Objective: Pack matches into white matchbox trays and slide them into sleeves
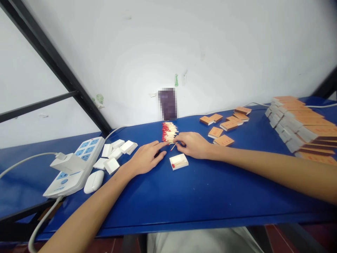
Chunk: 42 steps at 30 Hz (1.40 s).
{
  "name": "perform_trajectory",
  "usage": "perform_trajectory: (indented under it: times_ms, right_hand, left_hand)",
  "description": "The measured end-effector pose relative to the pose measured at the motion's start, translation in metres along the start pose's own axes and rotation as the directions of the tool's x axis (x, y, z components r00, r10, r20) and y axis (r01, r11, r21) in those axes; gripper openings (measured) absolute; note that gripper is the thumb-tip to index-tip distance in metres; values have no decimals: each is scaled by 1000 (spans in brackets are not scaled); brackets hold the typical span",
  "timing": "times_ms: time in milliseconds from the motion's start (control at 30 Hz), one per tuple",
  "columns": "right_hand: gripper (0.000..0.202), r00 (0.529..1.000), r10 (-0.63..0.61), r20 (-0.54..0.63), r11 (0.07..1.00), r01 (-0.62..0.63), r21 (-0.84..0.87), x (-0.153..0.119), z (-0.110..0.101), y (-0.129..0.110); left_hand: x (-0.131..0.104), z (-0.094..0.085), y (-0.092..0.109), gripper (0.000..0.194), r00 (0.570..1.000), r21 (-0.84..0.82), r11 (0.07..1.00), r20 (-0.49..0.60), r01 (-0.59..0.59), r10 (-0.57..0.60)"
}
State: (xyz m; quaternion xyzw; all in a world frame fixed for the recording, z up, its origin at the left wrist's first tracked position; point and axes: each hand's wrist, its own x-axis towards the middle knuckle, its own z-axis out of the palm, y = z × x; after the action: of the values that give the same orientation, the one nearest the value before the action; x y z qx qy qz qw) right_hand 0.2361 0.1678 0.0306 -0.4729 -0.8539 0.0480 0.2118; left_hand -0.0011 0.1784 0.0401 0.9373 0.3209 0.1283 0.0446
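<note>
A pile of red-tipped matches (169, 132) lies on the blue table against the wall. My left hand (147, 157) rests on the table left of it, fingers stretched out and apart, the index fingertip at the pile's near edge. My right hand (194, 144) is closed in a pinch at the pile's near right side. A single match (173, 147) slants down from its fingertips, red head toward me. Just below the hands sits a white matchbox tray (183, 157) with a few matches inside.
Several white matchbox trays (112, 164) lie left, beside a white earbud case (94, 181) and a power strip (81, 165) with a plugged-in charger. Orange matchbox sleeves (224, 141) are scattered right, near a tall stack of matchboxes (310, 123). A blurred dark object (167, 104) leans on the wall.
</note>
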Motion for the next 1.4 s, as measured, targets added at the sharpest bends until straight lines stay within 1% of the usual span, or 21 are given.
perform_trajectory:
  times_ms: [100, 333, 600, 667, 733, 833, 1000, 1200, 1300, 1400]
  right_hand:
    - [22, 1000, -21, 8, 1000, 21, 1, 0, 0, 0]
    - [26, 1000, -5, 0, 1000, 5, -10, 0, -1, 0]
    - [25, 1000, -5, -4, 1000, 5, -15, 0, 1, 1]
    - [26, 999, -27, -23, 1000, 27, 2, -1, 2, 2]
    - [27, 996, -77, -35, 997, 78, 28, -1, 2, 2]
    - [24, 990, -133, -36, 991, 134, 27, -1, 3, 4]
    - [21, 995, -95, -28, 995, 95, -10, 0, 5, 5]
    - [20, 995, -94, -24, 996, 94, 1, 1, 6, 5]
    - [18, 996, -85, -24, 996, 85, 18, 1, 6, 5]
    - [19, 997, -80, -18, 997, 81, 22, 2, 6, 5]
  left_hand:
    - [0, 0, 0, 40, 1000, -2, 1000, 21, -7, 7]
    - [1, -2, 0, 38, 999, 20, 1000, 35, -17, 17]
    - [0, -4, 0, 38, 999, 10, 999, 41, -33, 33]
    - [0, -4, 0, 37, 998, 6, 999, 47, -42, 41]
    - [0, -4, 0, 37, 998, -2, 999, 47, -50, 50]
    - [0, -4, 0, 37, 997, -19, 998, 49, -59, 60]
    - [0, -3, -2, 37, 996, -29, 998, 69, -47, 49]
    - [0, -4, -2, 36, 996, -54, 997, 76, -47, 51]
    - [1, -2, -1, 34, 997, -88, 995, 52, -45, 50]
    - [4, 2, 1, 30, 1000, -112, 994, 4, -3, 3]
